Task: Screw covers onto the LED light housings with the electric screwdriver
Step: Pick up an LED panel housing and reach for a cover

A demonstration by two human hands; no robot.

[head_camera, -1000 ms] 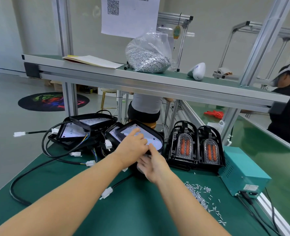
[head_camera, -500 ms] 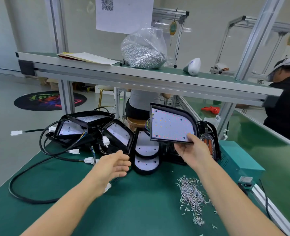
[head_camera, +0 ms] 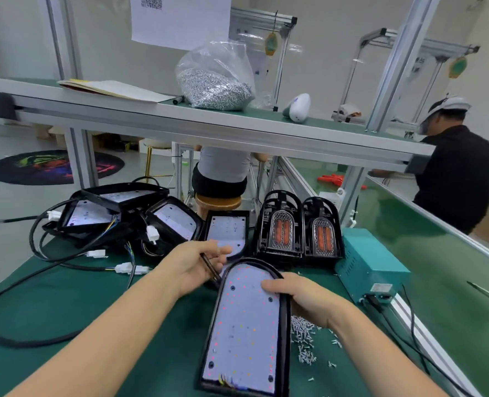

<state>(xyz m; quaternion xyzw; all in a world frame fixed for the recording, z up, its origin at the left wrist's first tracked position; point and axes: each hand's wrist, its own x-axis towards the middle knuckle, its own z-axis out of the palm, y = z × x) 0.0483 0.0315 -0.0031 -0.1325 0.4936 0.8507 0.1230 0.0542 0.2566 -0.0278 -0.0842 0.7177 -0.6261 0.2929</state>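
A black LED light housing point(head_camera: 246, 333) with a white LED board facing up lies lengthwise on the green table in front of me. My right hand point(head_camera: 297, 296) grips its right rim near the rounded far end, thumb on the board. My left hand point(head_camera: 197, 265) sits just left of that end, fingers curled round a thin dark cable or rim piece. Behind it lies another housing point(head_camera: 227, 230), and more housings point(head_camera: 100, 210) are piled at the left with their cables. Two black covers point(head_camera: 297, 227) with orange inserts stand at the back. No screwdriver is in view.
Loose screws point(head_camera: 306, 339) are scattered right of the housing. A teal power box point(head_camera: 369, 265) stands at the right edge. Black cables point(head_camera: 51, 267) loop over the left table. An overhead shelf point(head_camera: 180, 118) carries a bag of screws point(head_camera: 214, 81). Two people work beyond the bench.
My right hand brought the housing down from the air and laid it flat near me. My left hand moved forward to its far end and closed on something thin.
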